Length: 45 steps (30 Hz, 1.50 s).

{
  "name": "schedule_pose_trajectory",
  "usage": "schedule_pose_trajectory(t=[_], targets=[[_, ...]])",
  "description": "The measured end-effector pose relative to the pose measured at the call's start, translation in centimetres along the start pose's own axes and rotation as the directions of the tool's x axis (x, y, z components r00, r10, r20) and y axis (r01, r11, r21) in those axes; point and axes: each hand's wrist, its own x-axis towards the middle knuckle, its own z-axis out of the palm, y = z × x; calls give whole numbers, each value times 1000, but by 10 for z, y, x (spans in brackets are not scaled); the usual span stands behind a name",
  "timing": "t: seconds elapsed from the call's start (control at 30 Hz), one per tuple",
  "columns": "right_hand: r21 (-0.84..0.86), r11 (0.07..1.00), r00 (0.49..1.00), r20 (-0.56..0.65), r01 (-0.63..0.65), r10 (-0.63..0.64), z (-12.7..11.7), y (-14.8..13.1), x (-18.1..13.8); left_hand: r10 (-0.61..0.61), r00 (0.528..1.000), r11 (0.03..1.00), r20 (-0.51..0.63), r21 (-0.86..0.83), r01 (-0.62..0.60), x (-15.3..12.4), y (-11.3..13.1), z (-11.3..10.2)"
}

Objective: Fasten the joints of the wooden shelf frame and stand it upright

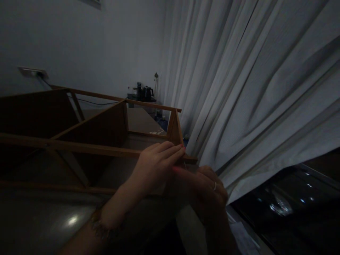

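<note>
A brown wooden shelf unit (95, 148) with several cross panels lies on its side before me. My left hand (156, 164) rests over its near rail (106, 149) close to the right end, fingers together and bent down over the wood. Just right of it, my right hand (205, 186), with a ring on one finger, is closed, its index finger and thumb reaching toward the rail's end. A small light sliver shows near its fingertips. Dimness and blur hide what the right hand holds. A beaded bracelet (99, 223) circles my left wrist.
White curtains (239, 78) hang along the right, above a dark window (292, 209). A black kettle (147, 92) stands on a small dark table (142, 100) at the back. A wall socket (33, 73) with a plugged cable is at left. Papers (243, 237) lie at lower right.
</note>
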Motion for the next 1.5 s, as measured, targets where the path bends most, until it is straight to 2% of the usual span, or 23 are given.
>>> schedule_pose_trajectory(t=[0.07, 0.13, 0.2, 0.27, 0.33, 0.47, 0.57, 0.67, 0.73, 0.8, 0.9, 1.0, 1.1, 1.17, 1.2, 1.3, 1.4, 1.5], targets=[[161, 971, 983, -11, -179, 183, 1, 0, -1, -1, 1000, 1000, -16, -2, 1, 1, 0, 1], [322, 879, 932, 34, -351, 360, 4, -1, -3, 2, 1000, 1000, -24, -12, -3, 2, 0, 1], [433, 794, 893, 61, -427, 447, 6, -2, -7, 7, 999, 1000, -33, -14, -7, 2, 0, 1], [481, 768, 888, 51, -423, 457, 8, -2, -10, 9, 999, 1000, -33, -10, -9, 2, 0, 1], [459, 816, 922, 15, -351, 387, 8, 0, -12, 5, 999, 1000, -35, -6, -5, 2, 0, 2], [251, 963, 995, -15, -95, 102, -3, 8, -13, -7, 1000, 1000, -18, -12, 7, 0, -1, 3], [3, 999, 998, 24, 51, -51, -18, 14, -14, -14, 1000, 1000, -16, -10, 14, 0, 0, 3], [-231, 961, 988, 66, 153, -142, -30, 15, -13, -18, 1000, 1000, -17, -12, 17, 0, 0, 2], [-238, 951, 978, 123, 196, -170, -32, 13, -11, -20, 1000, 1000, -8, -16, 20, 0, 0, 2], [-147, 970, 970, 171, 196, -170, -28, 10, -7, -19, 1000, 1000, -14, -19, 19, 0, 0, 3], [-20, 995, 983, 161, 96, -91, -17, 5, -3, -10, 999, 1000, -32, -22, 10, -1, -1, 3], [146, 980, 981, 154, -137, 114, -8, 0, -2, 0, 999, 1000, -36, -18, 0, -1, -2, 4], [322, 859, 914, 226, -397, 337, -6, -3, -4, 2, 999, 1000, -40, -16, -3, -1, -2, 4], [393, 784, 875, 275, -481, 399, -6, -3, -4, -1, 999, 1000, -42, -19, 1, -1, -1, 4], [411, 772, 873, 282, -484, 397, -6, -2, -5, -5, 999, 1000, -40, -18, 4, -1, -1, 4], [364, 850, 922, 224, -380, 316, -2, 5, -8, -12, 999, 1000, -32, -19, 12, -1, 0, 5], [166, 971, 985, 49, -173, 167, 3, 13, -13, -8, 999, 1000, -43, -21, 7, -1, 0, 5], [6, 1000, 999, -48, -14, 14, 5, 17, -16, -6, 999, 1000, -47, -12, 5, 0, -1, 4]])
